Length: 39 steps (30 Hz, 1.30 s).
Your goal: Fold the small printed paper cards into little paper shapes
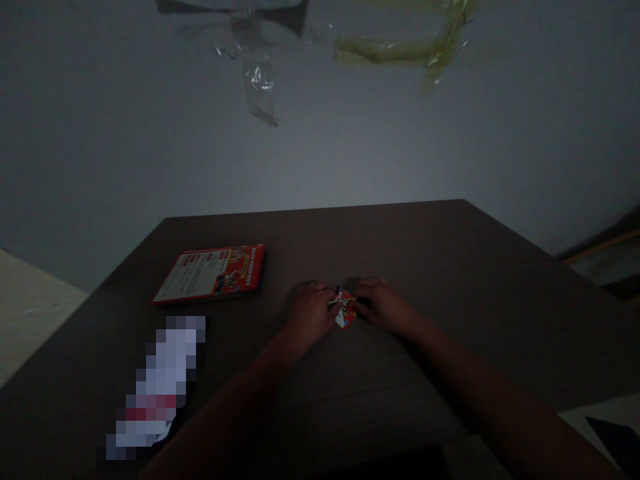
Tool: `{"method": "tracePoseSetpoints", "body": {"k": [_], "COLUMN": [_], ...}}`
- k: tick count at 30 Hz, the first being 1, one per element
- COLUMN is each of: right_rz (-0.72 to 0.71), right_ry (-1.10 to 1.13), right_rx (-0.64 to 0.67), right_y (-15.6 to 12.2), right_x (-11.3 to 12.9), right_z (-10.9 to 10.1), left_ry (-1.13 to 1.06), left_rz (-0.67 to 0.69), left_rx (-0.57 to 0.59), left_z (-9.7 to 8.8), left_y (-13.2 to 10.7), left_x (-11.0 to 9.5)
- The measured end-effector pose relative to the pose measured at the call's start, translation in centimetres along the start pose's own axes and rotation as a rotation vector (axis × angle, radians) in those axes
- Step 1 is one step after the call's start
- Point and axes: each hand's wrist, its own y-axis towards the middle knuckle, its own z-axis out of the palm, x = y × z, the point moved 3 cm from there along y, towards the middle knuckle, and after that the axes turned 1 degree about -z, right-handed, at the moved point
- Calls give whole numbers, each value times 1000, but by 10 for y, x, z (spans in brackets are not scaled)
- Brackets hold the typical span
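Observation:
Near the middle of the dark table (pixel 380 240), a small piece of folded paper (pixel 344 313), red and white with bits of print, sits between my two hands. My left hand (pixel 313 310) pinches its left side, the fingers curled and the thumb on the paper. On the other side, the fingertips of my right hand (pixel 383 307) close on the right edge. Fingers cover part of the paper, and dim light hides its exact folded shape.
A red and white printed box or book (pixel 213 275) lies at the back left. In front of it is a pixelated oblong object (pixel 163 380), beside my left forearm. Behind the table rises a grey wall (pixel 370 140) with strips of tape (pixel 385 52).

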Motion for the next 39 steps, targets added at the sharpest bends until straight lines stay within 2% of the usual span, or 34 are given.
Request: {"method": "tracePoseSetpoints", "body": {"k": [5, 11, 17, 23, 39], "right_rz": [58, 160, 235, 293, 400], "right_ry": [12, -93, -180, -175, -125], "right_rx": [7, 20, -1, 9, 63], "right_y": [1, 3, 4, 2, 2], "right_x": [-1, 1, 8, 9, 7], "right_z": [2, 3, 3, 3, 5], "left_ry": [-2, 16, 110, 143, 127], "left_rz": [-111, -191, -252, -264, -274], "left_rx": [2, 27, -38, -65, -44], "left_z": [-2, -5, -1, 0, 2], "left_y": [-3, -6, -8, -7, -7], "left_x": [4, 7, 0, -1, -2]}}
